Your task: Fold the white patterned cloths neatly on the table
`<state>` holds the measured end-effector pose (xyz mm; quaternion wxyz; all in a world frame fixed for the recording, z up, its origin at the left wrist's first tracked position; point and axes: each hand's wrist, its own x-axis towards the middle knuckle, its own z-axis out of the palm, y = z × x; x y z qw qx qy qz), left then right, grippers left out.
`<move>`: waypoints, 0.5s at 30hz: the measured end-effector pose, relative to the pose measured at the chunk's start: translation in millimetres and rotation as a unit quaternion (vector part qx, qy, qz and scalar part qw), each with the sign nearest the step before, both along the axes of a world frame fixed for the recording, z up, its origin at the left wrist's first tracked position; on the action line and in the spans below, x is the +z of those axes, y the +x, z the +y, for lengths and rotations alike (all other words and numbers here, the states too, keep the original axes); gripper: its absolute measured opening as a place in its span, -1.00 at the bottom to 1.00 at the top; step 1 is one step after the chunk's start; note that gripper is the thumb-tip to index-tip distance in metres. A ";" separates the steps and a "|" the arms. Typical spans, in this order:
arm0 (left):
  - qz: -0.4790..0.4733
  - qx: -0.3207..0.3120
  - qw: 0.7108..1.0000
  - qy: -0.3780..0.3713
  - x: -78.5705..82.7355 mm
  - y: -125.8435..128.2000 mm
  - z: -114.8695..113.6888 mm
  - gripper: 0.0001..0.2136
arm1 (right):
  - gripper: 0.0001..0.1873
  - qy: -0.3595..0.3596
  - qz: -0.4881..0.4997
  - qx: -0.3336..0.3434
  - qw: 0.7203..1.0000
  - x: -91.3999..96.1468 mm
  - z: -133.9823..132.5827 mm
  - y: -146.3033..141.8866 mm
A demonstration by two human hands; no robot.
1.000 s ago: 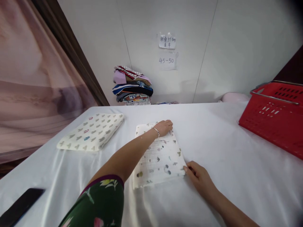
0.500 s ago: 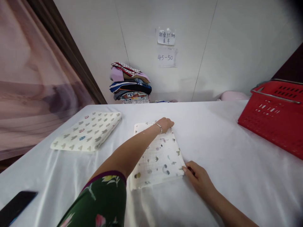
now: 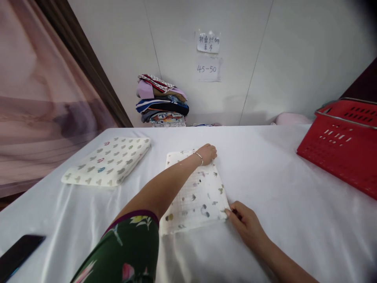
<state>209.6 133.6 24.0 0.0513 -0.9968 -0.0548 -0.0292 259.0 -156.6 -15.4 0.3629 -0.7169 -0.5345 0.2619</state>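
A folded white cloth printed with small plants and a rainbow lies flat on the white-covered table. My left hand, with a bracelet at the wrist, reaches across it and is closed at its far right corner; the fingertips are partly hidden. At the near right corner, my right hand pinches the cloth's edge between thumb and fingers. My left forearm covers part of the cloth's left side. Off to the left rests a second folded cloth, cream with grey, red and blue motifs.
A red plastic basket with metal handles stands at the right. Behind the table's far edge rises a stack of folded fabrics. A dark phone lies at the near left. Handwritten paper signs hang on the wall.
Both hands keep hold of the same two corners, almost unmoved. The view has shifted very slightly.
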 end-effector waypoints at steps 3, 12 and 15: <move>0.000 0.032 0.999 -0.013 -2.5 3.0 -1.2 -0.88 | -0.70 -0.009 0.010 0.000 1.000 -0.1 0.9 0.4; -0.028 0.136 0.989 -0.046 -12.3 5.4 -10.4 -0.70 | -0.68 -0.021 -0.007 -0.003 1.000 0.0 -0.4 0.5; -0.095 0.181 0.976 -0.078 -9.3 -11.1 -35.6 -0.54 | -0.67 -0.018 -0.012 0.001 1.000 -2.6 0.4 0.8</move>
